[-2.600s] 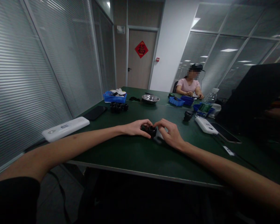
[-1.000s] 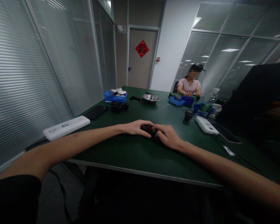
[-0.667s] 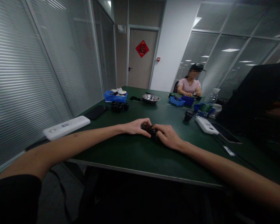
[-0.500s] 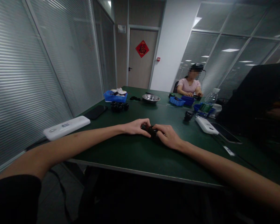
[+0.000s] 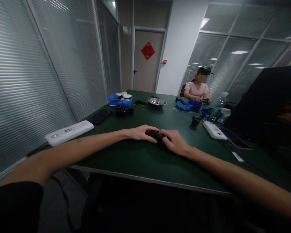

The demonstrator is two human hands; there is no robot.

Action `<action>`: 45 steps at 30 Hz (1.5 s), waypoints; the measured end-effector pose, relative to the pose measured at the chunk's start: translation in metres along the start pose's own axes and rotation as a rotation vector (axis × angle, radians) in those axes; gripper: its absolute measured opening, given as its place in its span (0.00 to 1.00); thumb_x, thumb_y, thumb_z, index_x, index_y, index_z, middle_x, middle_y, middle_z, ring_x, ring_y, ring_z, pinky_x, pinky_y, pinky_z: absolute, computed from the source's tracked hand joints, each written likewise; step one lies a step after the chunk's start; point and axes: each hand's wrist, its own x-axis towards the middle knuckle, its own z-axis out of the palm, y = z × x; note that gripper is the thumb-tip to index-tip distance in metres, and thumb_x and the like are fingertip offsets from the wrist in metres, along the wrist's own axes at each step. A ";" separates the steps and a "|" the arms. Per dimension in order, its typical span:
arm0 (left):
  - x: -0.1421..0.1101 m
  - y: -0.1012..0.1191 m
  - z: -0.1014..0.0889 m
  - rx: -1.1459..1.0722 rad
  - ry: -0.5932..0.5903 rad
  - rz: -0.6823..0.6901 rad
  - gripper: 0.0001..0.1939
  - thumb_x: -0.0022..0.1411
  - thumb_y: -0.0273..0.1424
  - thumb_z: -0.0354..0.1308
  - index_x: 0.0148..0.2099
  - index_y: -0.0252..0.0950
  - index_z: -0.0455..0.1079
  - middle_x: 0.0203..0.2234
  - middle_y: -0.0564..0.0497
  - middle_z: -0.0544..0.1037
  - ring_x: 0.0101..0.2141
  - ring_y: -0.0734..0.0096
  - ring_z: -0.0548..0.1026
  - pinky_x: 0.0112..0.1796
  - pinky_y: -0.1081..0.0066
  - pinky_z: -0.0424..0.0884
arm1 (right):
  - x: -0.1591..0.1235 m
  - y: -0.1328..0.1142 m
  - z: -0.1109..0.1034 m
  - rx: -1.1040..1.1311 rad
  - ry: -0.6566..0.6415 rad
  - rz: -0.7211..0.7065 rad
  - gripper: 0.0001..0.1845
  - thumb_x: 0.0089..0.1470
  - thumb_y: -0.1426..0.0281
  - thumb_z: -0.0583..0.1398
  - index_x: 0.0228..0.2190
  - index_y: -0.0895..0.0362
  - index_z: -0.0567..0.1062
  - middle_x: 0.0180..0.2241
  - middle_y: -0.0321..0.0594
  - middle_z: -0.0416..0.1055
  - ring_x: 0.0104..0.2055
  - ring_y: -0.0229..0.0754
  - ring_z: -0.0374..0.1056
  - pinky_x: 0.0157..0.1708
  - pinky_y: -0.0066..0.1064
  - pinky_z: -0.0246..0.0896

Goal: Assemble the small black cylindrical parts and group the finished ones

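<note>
Although its underside is hidden, a small black part (image 5: 157, 134) is held at the near half of the green table (image 5: 126, 158). The left hand (image 5: 142, 132) is clamped on its left end, the right hand (image 5: 175, 141) on its right end. Beyond stand a cluster of black pieces (image 5: 123, 111), a steel bowl (image 5: 156, 105) and, farther left, a blue basket (image 5: 120, 103) with mixed contents

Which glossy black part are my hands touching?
The part between your left hand and right hand; another stands by the clear plastic bottle; others cluster farther left.
</note>
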 end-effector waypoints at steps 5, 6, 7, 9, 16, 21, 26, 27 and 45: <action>0.000 0.002 0.001 0.024 0.047 -0.036 0.25 0.57 0.39 0.70 0.54 0.35 0.72 0.45 0.48 0.76 0.46 0.63 0.73 0.48 0.64 0.67 | 0.000 -0.001 0.000 -0.015 -0.005 -0.004 0.16 0.62 0.73 0.53 0.46 0.58 0.76 0.34 0.40 0.77 0.30 0.40 0.68 0.34 0.29 0.57; 0.001 0.002 0.001 0.017 0.059 -0.046 0.24 0.56 0.39 0.70 0.52 0.35 0.71 0.44 0.48 0.75 0.45 0.64 0.72 0.47 0.64 0.67 | 0.000 -0.001 0.000 -0.016 -0.006 -0.001 0.16 0.62 0.73 0.53 0.46 0.58 0.76 0.33 0.40 0.76 0.30 0.40 0.68 0.34 0.29 0.57; 0.001 0.002 0.002 0.001 0.070 -0.051 0.23 0.56 0.39 0.71 0.50 0.34 0.71 0.42 0.49 0.75 0.43 0.65 0.72 0.45 0.65 0.66 | 0.000 -0.002 0.000 -0.017 -0.007 0.002 0.15 0.62 0.73 0.53 0.46 0.58 0.76 0.33 0.40 0.76 0.30 0.40 0.68 0.34 0.29 0.57; 0.001 0.001 0.003 -0.040 0.087 -0.049 0.22 0.55 0.39 0.72 0.47 0.34 0.69 0.39 0.51 0.74 0.41 0.67 0.71 0.43 0.66 0.66 | 0.001 -0.003 -0.001 -0.014 -0.012 0.009 0.15 0.62 0.73 0.53 0.45 0.58 0.76 0.32 0.39 0.76 0.29 0.39 0.68 0.33 0.29 0.56; 0.000 -0.001 0.005 -0.054 0.109 -0.068 0.23 0.54 0.38 0.72 0.47 0.34 0.69 0.39 0.50 0.74 0.41 0.67 0.72 0.42 0.67 0.66 | 0.001 -0.004 -0.002 -0.005 -0.022 0.017 0.14 0.61 0.73 0.53 0.43 0.58 0.77 0.29 0.38 0.74 0.26 0.38 0.65 0.30 0.28 0.54; -0.001 0.004 0.002 -0.008 0.043 -0.008 0.30 0.58 0.36 0.69 0.61 0.37 0.68 0.52 0.45 0.75 0.52 0.61 0.72 0.53 0.61 0.64 | 0.000 -0.003 -0.002 -0.001 -0.011 0.007 0.14 0.61 0.72 0.53 0.44 0.58 0.76 0.30 0.38 0.75 0.26 0.38 0.64 0.30 0.28 0.54; 0.000 0.001 0.000 0.013 0.005 -0.011 0.24 0.60 0.39 0.68 0.57 0.36 0.72 0.48 0.47 0.77 0.49 0.61 0.73 0.51 0.62 0.65 | 0.000 -0.005 -0.003 -0.011 -0.034 0.021 0.16 0.60 0.73 0.53 0.46 0.58 0.76 0.30 0.38 0.74 0.26 0.38 0.65 0.30 0.28 0.55; 0.000 0.000 0.000 0.016 0.012 -0.016 0.24 0.60 0.39 0.68 0.56 0.36 0.73 0.47 0.47 0.77 0.48 0.62 0.73 0.49 0.63 0.66 | 0.000 -0.006 -0.003 -0.013 -0.034 0.023 0.16 0.60 0.73 0.53 0.46 0.58 0.76 0.29 0.37 0.74 0.26 0.38 0.65 0.30 0.28 0.54; 0.000 0.000 0.002 -0.020 0.052 0.024 0.27 0.58 0.37 0.70 0.58 0.37 0.71 0.48 0.46 0.77 0.48 0.62 0.73 0.51 0.60 0.66 | 0.000 -0.006 -0.003 0.027 -0.019 0.034 0.14 0.59 0.71 0.55 0.45 0.58 0.76 0.25 0.34 0.71 0.23 0.36 0.63 0.28 0.28 0.53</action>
